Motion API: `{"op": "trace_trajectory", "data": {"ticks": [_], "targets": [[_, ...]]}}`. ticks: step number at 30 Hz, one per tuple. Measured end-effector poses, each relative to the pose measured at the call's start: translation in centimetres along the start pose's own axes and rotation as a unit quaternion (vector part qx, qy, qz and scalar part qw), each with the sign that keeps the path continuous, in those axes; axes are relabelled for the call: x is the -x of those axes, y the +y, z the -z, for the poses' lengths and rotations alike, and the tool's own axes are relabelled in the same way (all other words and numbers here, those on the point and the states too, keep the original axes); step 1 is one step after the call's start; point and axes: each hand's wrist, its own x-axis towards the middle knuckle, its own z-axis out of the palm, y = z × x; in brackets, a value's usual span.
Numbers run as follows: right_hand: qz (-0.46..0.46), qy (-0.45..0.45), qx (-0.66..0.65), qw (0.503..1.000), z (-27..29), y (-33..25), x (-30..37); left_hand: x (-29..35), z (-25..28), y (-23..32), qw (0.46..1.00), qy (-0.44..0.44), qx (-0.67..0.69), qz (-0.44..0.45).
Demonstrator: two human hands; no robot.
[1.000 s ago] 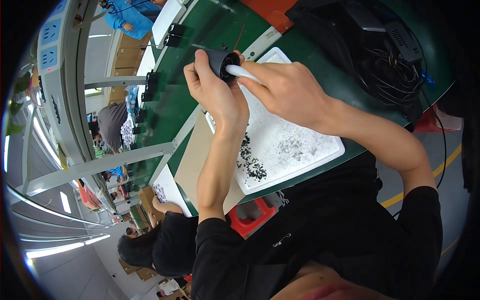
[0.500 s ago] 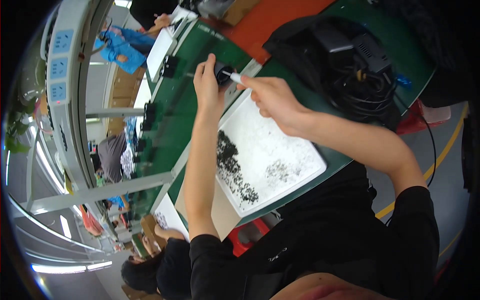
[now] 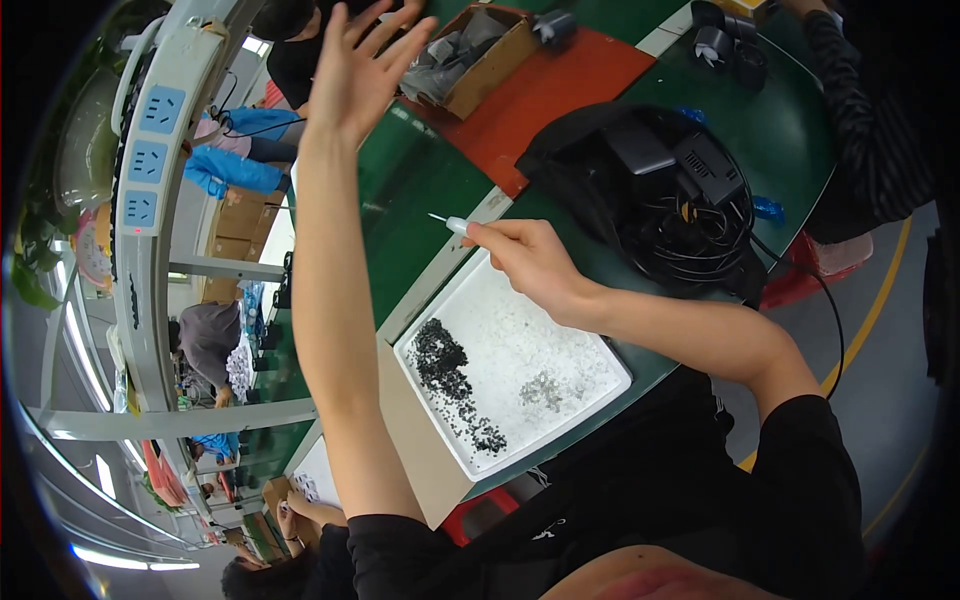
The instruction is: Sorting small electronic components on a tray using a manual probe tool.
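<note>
Green bench (image 3: 420,200), right hand (image 3: 530,262) gripping tool (image 3: 452,224)

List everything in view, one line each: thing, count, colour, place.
tray: one, white, bench edge below right hand
small parts: black heap on tray's left; grey scatter nearer its right
pointed tool: one, white with thin tip, in right hand
cables and adapters: black pile, right of tray
cardboard box: one, brown, on red mat
socket strip: blue sockets, overhead at left
bench: green
left hand: raised, open, empty
right hand: pinching tool above tray
</note>
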Motion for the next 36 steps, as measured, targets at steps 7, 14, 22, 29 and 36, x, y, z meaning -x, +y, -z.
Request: {"op": "trace_trajectory", "data": {"ticks": [7,14,22,29,36], "targets": [[-0.007,-0.038,-0.01,0.999,-0.7,-0.2,0.1,5.3,17.8,-1.8,0.855,0.146,-0.49,0.089],[-0.089,-0.017,-0.007,0.996,-0.4,-1.5,-0.2,14.3,26.9,-11.8,0.503,0.264,-0.798,0.201],[-0.144,-0.06,-0.072,0.985,-0.8,-0.7,0.1,12.1,34.7,-14.2,0.531,0.306,-0.79,0.021],[-0.011,-0.065,-0.014,0.998,-0.6,-0.3,0.7,9.8,34.7,-15.7,0.598,0.312,-0.736,0.058],[0.183,0.024,0.115,0.976,0.3,1.6,-1.3,20.3,28.5,-13.3,0.831,0.448,-0.323,0.061]]}}
